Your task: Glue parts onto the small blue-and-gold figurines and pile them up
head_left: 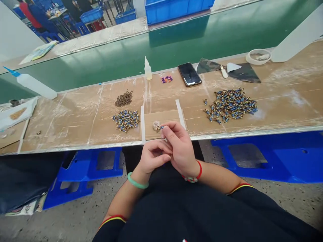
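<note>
My right hand [180, 144] pinches a tiny blue piece [162, 127] between thumb and forefinger, beside a small round pale container [156, 125] on a cardboard square. Its other fingers curl against my left hand [155, 153], whose fingers are bent together below; anything inside them is hidden. Left of the cardboard lies a pile of small blue-and-gold pieces [125, 120], with a heap of small brown beads [123, 98] behind it. A larger pile of similar blue-and-gold pieces [232, 105] spreads to the right.
Along the table's back stand a small dropper bottle [148, 70], purple-and-orange pieces [166, 79], a phone [189, 74] and a tape roll [258, 56]. A white bottle with blue nozzle [36, 85] leans at left. Blue stools [85, 164] sit under the table; people are beyond the green belt [113, 55].
</note>
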Available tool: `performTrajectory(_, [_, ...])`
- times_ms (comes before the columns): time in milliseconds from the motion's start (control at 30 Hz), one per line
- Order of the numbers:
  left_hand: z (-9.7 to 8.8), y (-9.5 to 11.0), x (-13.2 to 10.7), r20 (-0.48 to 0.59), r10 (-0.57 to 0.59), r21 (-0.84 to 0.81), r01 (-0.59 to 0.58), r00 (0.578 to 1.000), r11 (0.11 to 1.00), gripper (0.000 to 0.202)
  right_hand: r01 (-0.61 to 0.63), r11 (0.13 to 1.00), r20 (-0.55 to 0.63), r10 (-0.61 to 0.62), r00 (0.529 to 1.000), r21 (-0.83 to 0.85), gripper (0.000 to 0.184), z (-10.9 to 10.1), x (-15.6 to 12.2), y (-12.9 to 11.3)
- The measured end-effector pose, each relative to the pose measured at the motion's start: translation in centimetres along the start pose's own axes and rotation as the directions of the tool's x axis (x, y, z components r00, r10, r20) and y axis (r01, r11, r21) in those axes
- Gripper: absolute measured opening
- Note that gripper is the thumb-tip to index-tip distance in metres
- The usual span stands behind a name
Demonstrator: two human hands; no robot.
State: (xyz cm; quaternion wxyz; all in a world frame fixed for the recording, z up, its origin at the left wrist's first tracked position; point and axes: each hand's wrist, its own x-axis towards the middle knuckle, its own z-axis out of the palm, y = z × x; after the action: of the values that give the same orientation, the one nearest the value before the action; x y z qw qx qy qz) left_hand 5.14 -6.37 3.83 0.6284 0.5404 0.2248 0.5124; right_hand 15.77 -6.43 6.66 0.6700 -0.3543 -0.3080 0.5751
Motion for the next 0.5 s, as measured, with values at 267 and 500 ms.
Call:
performTrajectory(267, [0.2, -0.3, 0.2, -0.033, -0.173, -0.3, 0.155, 0.984, 0.941, 0.054, -0.034, 0.995, 0.072, 0.027, 0.997, 0.089, 0.032, 0.9, 0.3, -1.1])
performTrajectory(500, [0.0, -0.2, 0.2, -0.041, -0.219, -0.332, 0.194, 0.975, 0.923, 0.054, 0.024, 1.0, 0.089, -0.025, 0.996, 0.011, 0.036, 1.2, 0.5, -0.8])
